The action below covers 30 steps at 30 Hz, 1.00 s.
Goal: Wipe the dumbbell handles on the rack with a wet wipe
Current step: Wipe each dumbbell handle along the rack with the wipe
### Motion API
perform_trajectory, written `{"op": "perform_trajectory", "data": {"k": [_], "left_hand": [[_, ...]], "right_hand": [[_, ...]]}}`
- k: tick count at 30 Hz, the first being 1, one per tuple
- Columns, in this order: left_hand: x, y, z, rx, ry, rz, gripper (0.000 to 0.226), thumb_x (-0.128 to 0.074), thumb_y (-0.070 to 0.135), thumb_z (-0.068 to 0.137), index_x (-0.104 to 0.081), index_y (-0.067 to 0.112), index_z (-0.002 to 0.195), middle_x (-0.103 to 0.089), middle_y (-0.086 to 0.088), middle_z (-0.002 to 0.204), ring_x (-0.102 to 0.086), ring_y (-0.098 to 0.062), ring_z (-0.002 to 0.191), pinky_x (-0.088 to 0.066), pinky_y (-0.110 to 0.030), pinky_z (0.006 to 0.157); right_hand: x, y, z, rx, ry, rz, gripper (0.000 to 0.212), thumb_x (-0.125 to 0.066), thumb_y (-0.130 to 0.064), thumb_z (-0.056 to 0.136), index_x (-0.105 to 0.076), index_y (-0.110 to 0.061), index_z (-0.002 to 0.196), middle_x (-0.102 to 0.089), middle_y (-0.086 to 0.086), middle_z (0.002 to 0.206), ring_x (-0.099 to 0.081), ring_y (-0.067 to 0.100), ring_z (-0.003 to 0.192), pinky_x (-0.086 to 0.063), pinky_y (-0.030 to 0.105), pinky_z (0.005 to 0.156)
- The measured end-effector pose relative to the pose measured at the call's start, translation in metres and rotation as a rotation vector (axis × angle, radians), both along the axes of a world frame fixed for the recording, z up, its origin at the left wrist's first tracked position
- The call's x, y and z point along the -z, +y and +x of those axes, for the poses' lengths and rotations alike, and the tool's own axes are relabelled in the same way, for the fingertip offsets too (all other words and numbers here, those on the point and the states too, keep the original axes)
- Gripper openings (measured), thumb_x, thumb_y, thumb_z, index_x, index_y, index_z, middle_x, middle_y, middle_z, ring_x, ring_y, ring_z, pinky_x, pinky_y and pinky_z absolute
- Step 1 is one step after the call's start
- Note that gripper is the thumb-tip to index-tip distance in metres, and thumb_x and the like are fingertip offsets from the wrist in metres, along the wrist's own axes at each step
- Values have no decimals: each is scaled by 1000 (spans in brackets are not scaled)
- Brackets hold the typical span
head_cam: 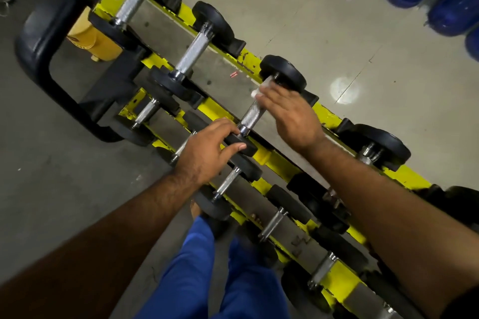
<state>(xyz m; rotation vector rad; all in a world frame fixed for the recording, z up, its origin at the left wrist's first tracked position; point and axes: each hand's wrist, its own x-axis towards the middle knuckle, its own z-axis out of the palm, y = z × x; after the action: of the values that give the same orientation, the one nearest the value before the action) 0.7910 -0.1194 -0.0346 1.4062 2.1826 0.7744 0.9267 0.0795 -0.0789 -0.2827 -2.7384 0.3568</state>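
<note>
Left hand [207,153] grips near weight [241,144], steadying dumbbell. Right hand [290,116] presses wipe [261,87] round far handle [250,114], fingers curled, scrubbing.

Black-ended dumbbell [261,109] lying across yellow rack [324,114], knurled steel handle [250,114], white wipe [260,88] seemingly wrapped near its far end

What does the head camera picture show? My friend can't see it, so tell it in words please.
A person's right hand presses a white wet wipe onto the metal handle of a dumbbell on a yellow rack. The left hand grips that dumbbell's near black end. More dumbbells sit along the rack.
</note>
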Motion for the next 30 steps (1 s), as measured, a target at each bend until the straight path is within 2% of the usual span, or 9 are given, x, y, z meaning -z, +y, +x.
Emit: {"op": "perform_trajectory", "data": {"k": [2, 6, 9, 11, 15, 19, 24, 28, 30], "left_hand": [[0, 0, -2, -2, -11, 7, 34, -61, 49, 85, -64, 20, 104, -62, 11, 106, -60, -10, 96, -52, -33, 84], [0, 0, 0, -3, -14, 16, 36, -59, 52, 85, -64, 21, 103, -62, 12, 105, -60, -9, 95, -52, -34, 82], [3, 0, 1, -9, -26, 32, 35, -62, 48, 86, -64, 19, 105, -61, 12, 107, -59, -7, 95, -51, -28, 81], [3, 0, -1, -17, -22, 42, 34, -63, 47, 86, -65, 19, 104, -62, 12, 107, -59, -7, 95, -50, -28, 82], [3, -1, -2, -15, -40, 38, 36, -61, 51, 85, -64, 21, 104, -63, 10, 107, -61, -11, 100, -52, -34, 85], [7, -2, -1, -32, -100, 98, 27, -68, 38, 85, -66, 17, 101, -62, 8, 103, -60, -11, 97, -49, -32, 85], [9, -2, -4, -25, -117, 126, 25, -69, 37, 86, -65, 18, 101, -62, 8, 102, -61, -14, 96, -51, -38, 84], [10, -2, -2, -45, -134, 148, 23, -72, 32, 85, -66, 16, 101, -63, 7, 104, -60, -12, 98, -49, -36, 87], [10, -2, -2, -51, -137, 141, 24, -72, 33, 84, -66, 17, 101, -63, 8, 106, -61, -11, 100, -50, -36, 88]], "right_hand": [[-5, -4, -3, 88, -26, -36, 49, -41, 1, 92, -55, -5, 139, -54, 14, 143, -47, 31, 136, -42, 44, 104], [3, -20, 1, -121, -29, -30, 45, -25, -12, 106, -54, 0, 138, -52, 19, 143, -45, 35, 138, -34, 48, 115], [-2, 8, 2, -7, 20, 32, 50, -46, 6, 93, -53, -5, 141, -52, 14, 145, -46, 31, 137, -43, 45, 105], [-1, -7, -2, 83, 2, -29, 47, -46, 5, 94, -54, -4, 140, -53, 15, 144, -47, 32, 136, -44, 48, 106], [3, -22, 1, -215, -14, -1, 38, -39, -9, 104, -56, -2, 137, -54, 16, 142, -45, 33, 138, -34, 47, 116], [0, 4, -6, 32, 22, -17, 49, -47, 10, 91, -56, -5, 138, -55, 14, 142, -47, 30, 137, -43, 44, 107], [5, -15, 0, -163, -9, 7, 45, -23, -13, 108, -55, -2, 138, -54, 16, 143, -45, 32, 138, -33, 46, 117], [3, -11, -6, 61, 63, -38, 40, -38, 0, 101, -56, -2, 137, -53, 18, 143, -46, 34, 137, -40, 46, 110], [10, -43, -4, -95, 43, -36, 38, -36, -11, 106, -55, 1, 136, -53, 20, 142, -44, 36, 137, -33, 47, 116]]}}
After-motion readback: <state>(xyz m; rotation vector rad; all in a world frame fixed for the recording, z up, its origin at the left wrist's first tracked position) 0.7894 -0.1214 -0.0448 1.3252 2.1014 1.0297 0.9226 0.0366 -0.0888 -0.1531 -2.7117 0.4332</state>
